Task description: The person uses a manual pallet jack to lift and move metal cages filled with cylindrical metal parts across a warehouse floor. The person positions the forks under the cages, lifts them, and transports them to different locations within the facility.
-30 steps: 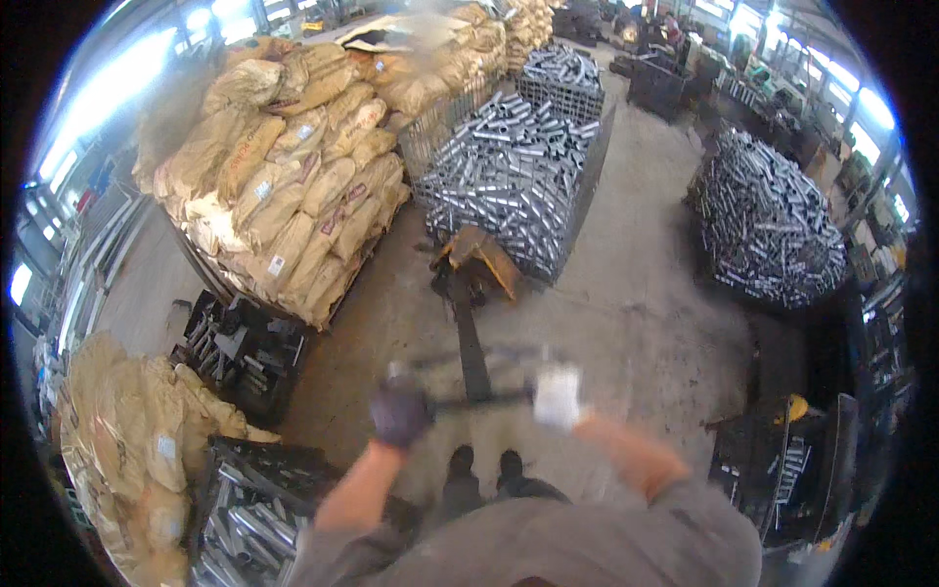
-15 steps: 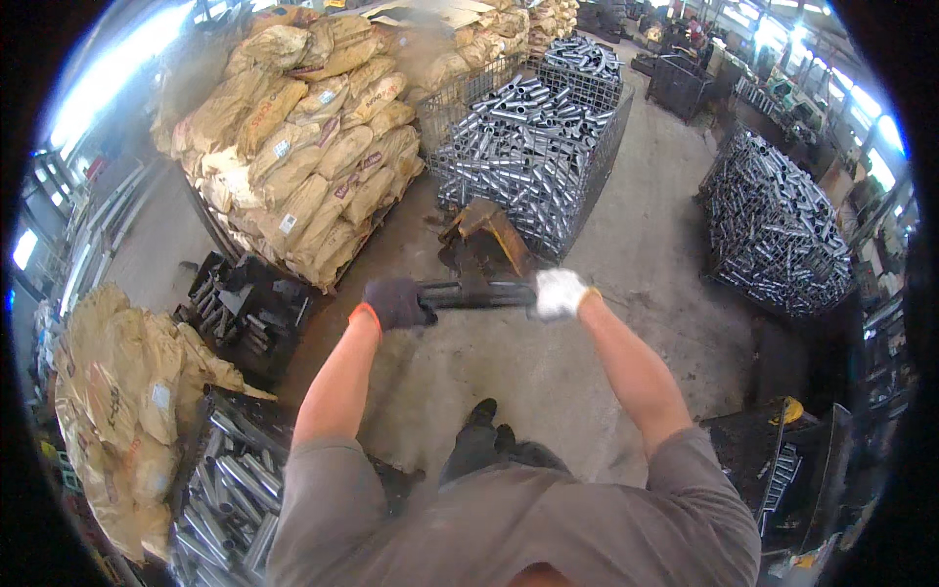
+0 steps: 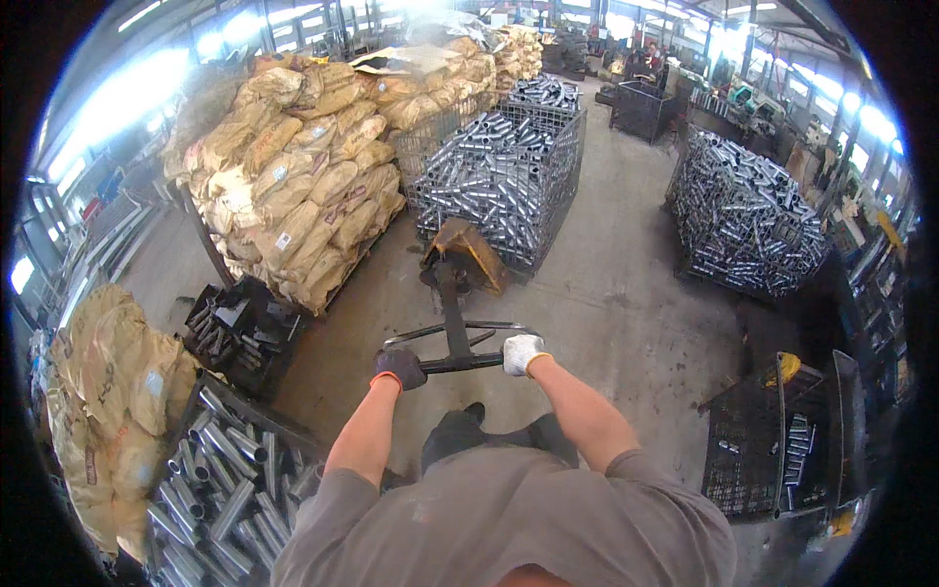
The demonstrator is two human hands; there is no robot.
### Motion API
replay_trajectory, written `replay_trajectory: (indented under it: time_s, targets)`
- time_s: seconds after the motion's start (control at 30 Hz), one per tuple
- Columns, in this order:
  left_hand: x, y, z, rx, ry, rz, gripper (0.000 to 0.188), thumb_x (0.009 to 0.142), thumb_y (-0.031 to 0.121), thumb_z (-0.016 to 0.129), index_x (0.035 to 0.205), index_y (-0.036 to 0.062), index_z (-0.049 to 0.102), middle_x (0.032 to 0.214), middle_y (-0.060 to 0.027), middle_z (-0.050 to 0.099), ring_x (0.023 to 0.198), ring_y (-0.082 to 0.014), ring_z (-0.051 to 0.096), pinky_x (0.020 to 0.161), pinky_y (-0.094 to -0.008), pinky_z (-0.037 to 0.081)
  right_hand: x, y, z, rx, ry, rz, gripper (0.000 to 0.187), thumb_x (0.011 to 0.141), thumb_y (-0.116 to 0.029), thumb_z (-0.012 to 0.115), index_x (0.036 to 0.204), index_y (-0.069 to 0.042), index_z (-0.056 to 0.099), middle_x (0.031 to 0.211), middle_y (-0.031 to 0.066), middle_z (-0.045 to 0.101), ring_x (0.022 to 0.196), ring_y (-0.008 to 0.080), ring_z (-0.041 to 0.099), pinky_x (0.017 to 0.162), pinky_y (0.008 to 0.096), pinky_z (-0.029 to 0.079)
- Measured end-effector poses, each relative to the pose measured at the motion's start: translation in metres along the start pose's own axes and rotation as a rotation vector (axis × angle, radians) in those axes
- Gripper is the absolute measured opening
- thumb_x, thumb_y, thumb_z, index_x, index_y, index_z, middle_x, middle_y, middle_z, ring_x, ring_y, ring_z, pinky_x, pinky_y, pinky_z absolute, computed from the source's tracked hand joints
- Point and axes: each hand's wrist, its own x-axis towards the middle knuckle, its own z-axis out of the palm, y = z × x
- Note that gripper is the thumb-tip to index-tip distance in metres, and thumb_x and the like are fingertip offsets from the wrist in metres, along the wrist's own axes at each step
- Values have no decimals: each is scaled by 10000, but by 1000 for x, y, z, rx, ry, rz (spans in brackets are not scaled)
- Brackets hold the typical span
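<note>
Both ends of the handle are clasped by the fingers of the left hand and right hand; the jack, before a loaded cage, is judged heavy, stiff, best held there.

The dark-gloved left hand and white-gloved right hand hide parts of the black metal bar. Near left, the lower edge cuts off the silvery steel pipes.

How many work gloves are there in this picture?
2: a dark glove on the left hand and a white glove on the right hand, both closed on the black handle. Others may be hidden, or too small to make out in the background.
</note>
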Motion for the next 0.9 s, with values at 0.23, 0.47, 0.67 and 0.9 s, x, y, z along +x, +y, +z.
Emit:
replay_trajectory:
  time_s: [0.23,0.47,0.67,0.9]
  targets:
    - [-54,53,17,-117,42,-72,323,787,342,604,958,143,792,995,-124,761,978,-334,722,982,-492,495,-67,20,18,-3,-24,-42,271,807,-207,593,950,-100,796,1009,170,764,969,320,745,834,444,581]
    - [-128,147,-17,-120,-71,-84,331,812,456,612,934,206,792,970,-106,757,945,-326,725,831,-445,559,-142,87,4,-40,-51,-169,243,761,-196,611,895,-109,795,935,152,769,913,318,752,782,454,582]
    - [-156,221,-134,-203,-157,55,527,815,570,645,1157,174,713,1015,-103,748,937,-341,718,804,-481,554,-167,184,-77,-70,86,-188,191,716,-227,638,842,-158,763,837,136,738,815,323,734,719,457,575]
    - [-103,261,-260,-684,155,436,729,872,352,716,1500,149,407,1092,-211,702,995,-374,691,863,-503,529,-120,286,-180,120,841,-41,370,715,-159,652,1066,-202,763,892,112,708,907,352,662,796,470,539]
